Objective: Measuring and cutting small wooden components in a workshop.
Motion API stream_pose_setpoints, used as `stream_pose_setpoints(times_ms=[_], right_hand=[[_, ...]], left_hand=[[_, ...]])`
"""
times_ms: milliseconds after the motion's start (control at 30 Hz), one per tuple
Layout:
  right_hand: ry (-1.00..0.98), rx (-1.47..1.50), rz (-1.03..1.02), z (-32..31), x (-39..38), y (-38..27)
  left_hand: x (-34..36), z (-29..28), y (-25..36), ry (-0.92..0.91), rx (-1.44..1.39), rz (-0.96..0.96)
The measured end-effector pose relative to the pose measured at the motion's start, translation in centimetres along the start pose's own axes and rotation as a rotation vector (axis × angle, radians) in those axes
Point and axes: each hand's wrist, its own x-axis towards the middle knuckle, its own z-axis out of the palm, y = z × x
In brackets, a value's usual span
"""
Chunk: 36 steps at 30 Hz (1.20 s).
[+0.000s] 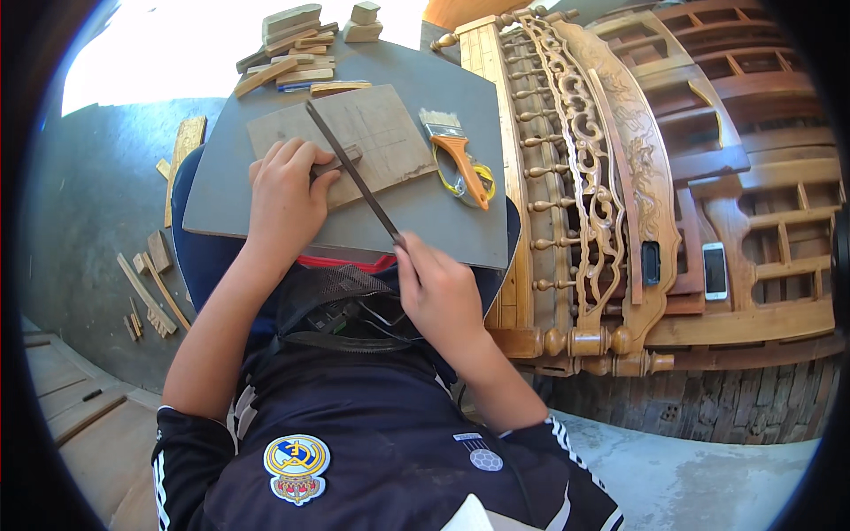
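Observation:
My left hand (290, 190) is closed around a small wooden block (343, 160) and presses it down on a flat wooden board (376, 133). In my right hand (440, 288) is one end of a long, thin dark file (354, 173). The file slants up and left across the small block, close to my left fingers; whether it touches the block I cannot tell. Under the board is a grey tabletop (239, 203) at my lap. Right of the board lies a paintbrush (460, 159) with an orange handle, partly over a yellow-edged roll (482, 177).
Wood offcuts (288, 53) are piled at the table's far edge. Close on the right stand carved wooden panels (575, 159), with a white phone (714, 271) and a dark phone (651, 263) on them. More wood strips (146, 292) lie on the floor at left.

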Motion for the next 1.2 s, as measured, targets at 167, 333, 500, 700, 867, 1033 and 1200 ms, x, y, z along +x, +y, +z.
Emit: stream_pose_setpoints(times_ms=[167, 333, 500, 700, 867, 1033, 1200], right_hand=[[-0.077, -0.057, 0.019, 2.0, 5.5, -0.2], [-0.159, -0.085, 0.037, -0.4, 2.6, -1.1], [-0.137, -0.083, 0.093, -5.7, -3.4, -1.9], [-0.105, -0.085, 0.016, -1.8, 0.5, -0.9], [-0.101, -0.066, 0.029, 2.4, 5.4, 0.1], [-0.058, -0.001, 0.033, 1.7, 3.8, 0.0], [-0.028, 0.012, 0.046, 1.4, 3.5, 0.3]], left_hand=[[0.4, 0.3, 0.6, -0.017, 0.035, 0.011], [-0.2, 0.3, 0.2, 0.013, 0.055, -0.048], [0.1, 0.1, 1.0, -0.050, -0.007, -0.001], [-0.1, 0.0, 1.0, -0.056, 0.024, 0.009], [0.0, 0.5, 1.2, -0.066, 0.023, 0.012], [-0.4, 0.8, 1.8, -0.069, -0.026, -0.006], [-0.6, 1.2, 2.5, -0.053, -0.013, 0.042]])
